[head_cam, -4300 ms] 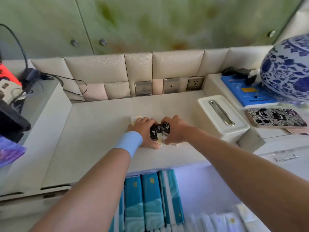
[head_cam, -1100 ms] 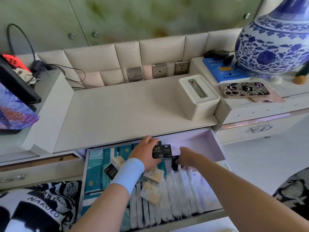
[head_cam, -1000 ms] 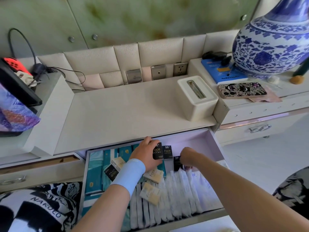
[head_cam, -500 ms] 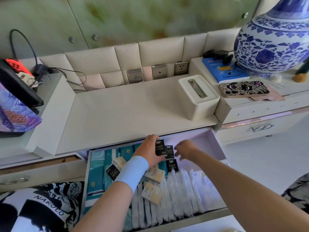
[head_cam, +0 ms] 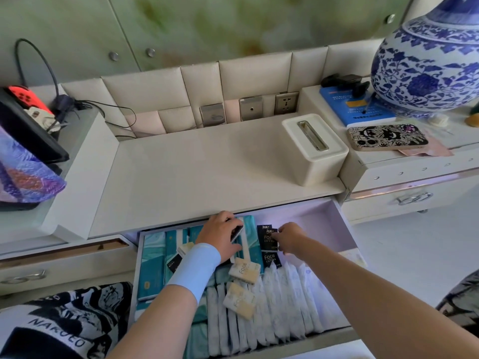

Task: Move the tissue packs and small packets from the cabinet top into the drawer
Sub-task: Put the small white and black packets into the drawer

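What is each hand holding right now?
Left hand: grips a small black rectangular packet.
Right hand: pinches the edge of a second black packet.

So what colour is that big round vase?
The vase is white with blue flowers and leaves painted all over, shown in the head view.

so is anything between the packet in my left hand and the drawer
Nothing visible does: the left hand holds the black packet inside the open drawer, over the teal tissue packs.
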Motion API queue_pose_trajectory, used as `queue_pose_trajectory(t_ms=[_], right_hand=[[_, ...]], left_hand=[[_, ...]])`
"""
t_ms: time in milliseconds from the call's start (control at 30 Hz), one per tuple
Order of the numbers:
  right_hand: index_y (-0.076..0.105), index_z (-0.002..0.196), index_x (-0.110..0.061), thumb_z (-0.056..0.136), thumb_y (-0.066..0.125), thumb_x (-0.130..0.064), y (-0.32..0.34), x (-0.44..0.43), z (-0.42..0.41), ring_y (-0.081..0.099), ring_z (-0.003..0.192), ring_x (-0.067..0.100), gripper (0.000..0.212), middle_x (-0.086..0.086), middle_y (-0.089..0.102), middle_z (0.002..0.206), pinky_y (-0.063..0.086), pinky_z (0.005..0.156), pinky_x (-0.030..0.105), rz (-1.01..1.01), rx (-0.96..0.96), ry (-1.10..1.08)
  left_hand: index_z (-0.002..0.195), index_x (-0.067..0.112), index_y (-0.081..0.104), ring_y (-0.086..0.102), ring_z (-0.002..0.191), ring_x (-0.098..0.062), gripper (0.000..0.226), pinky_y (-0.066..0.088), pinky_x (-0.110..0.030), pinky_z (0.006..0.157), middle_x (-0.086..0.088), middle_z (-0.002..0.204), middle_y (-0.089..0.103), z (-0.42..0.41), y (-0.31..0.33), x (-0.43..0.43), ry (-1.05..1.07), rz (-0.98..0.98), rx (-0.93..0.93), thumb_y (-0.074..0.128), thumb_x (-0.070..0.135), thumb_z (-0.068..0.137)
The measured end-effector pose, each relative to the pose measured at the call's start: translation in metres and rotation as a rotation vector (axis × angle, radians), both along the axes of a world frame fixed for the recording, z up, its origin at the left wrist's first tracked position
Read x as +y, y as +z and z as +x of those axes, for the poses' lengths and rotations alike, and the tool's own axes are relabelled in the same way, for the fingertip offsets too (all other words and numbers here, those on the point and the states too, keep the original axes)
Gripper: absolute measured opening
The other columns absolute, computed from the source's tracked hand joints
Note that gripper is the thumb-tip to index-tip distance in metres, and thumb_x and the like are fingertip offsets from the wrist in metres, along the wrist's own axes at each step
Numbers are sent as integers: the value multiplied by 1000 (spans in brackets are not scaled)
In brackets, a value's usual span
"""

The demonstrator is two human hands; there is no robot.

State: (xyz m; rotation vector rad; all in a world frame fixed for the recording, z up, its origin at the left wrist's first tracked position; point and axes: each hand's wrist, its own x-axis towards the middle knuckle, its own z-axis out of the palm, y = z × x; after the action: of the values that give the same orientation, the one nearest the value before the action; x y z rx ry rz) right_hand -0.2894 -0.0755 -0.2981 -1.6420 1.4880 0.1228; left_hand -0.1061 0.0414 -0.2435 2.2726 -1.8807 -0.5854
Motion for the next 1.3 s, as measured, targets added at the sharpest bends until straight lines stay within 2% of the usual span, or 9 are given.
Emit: queue_pose_trajectory(t_ms=[267, 367, 467, 567, 667, 767, 933, 1133, 1300], right_hand=[[46, 68, -17, 93, 50, -9, 26, 3, 22, 53, 75, 26, 27, 10, 58, 89, 49, 68, 28, -98, 6, -138], [55, 77, -15, 87, 46, -15, 48, 19, 32, 51, 65, 17, 15, 4, 60, 84, 39, 54, 24, -222, -29, -47], [62, 118, -22, 85, 55, -26, 56, 42, 42, 60, 92, 20, 34, 3, 58, 114, 51, 74, 29, -155, -183, 175], [37, 145, -37, 81, 63, -19, 53, 53, 41, 47, 118, 28, 72, 5, 33, 136, 50, 91, 39, -371, 41, 609], [37, 142, -34, 82, 62, -18, 46, 58, 42, 41, 123, 30, 67, 8, 25, 146, 47, 92, 41, -593, 218, 793], [48, 124, -23, 81, 62, -21, 48, 55, 41, 51, 110, 26, 45, 5, 42, 128, 45, 86, 37, -673, 210, 773], [53, 105, -24, 78, 63, -22, 60, 24, 13, 62, 88, 21, 30, -1, 63, 103, 53, 74, 34, -464, 214, 452], [58, 101, -13, 64, 88, -39, 53, -2, -21, 73, 77, 19, 54, 1, 71, 79, 58, 81, 34, -133, 484, 452], [61, 81, -12, 65, 80, -27, 35, 6, -28, 71, 61, 16, 29, 2, 68, 68, 57, 71, 26, 22, 432, 358]], left_hand=[[86, 22, 56, 51, 107, -20, 18, 46, -33, 84, 5, 117, 45, -7, -8, 2, 190, -9, 111, 73, 25, 82], [101, 27, 58, 51, 101, -16, 27, 44, -29, 83, 6, 115, 48, -4, -3, 1, 198, 34, 183, 72, 39, 82], [115, 29, 54, 49, 111, -18, 43, 46, -36, 92, 7, 119, 49, 2, 13, 2, 163, 117, 155, 67, 46, 78], [127, 33, 43, 41, 120, -19, 74, 38, -38, 101, 8, 126, 46, 8, 26, 10, 9, 316, -57, 75, 53, 63], [129, 36, 38, 42, 121, -23, 78, 34, -40, 105, 5, 129, 44, 9, 26, 24, -101, 474, -173, 79, 46, 65], [127, 32, 43, 47, 116, -25, 61, 35, -39, 103, 1, 126, 50, 6, 22, 30, -134, 386, -220, 74, 39, 74], [136, 33, 40, 42, 121, -23, 67, 29, -38, 108, 4, 129, 51, 9, 19, 35, -167, 374, -281, 68, 47, 76], [121, 34, 51, 43, 116, -22, 48, 29, -34, 103, 5, 116, 52, 13, 17, 32, -96, 317, -312, 58, 48, 75], [100, 23, 55, 58, 87, -17, 35, 50, -33, 74, 5, 94, 60, 0, 35, 24, 159, 112, 18, 63, 45, 73]])
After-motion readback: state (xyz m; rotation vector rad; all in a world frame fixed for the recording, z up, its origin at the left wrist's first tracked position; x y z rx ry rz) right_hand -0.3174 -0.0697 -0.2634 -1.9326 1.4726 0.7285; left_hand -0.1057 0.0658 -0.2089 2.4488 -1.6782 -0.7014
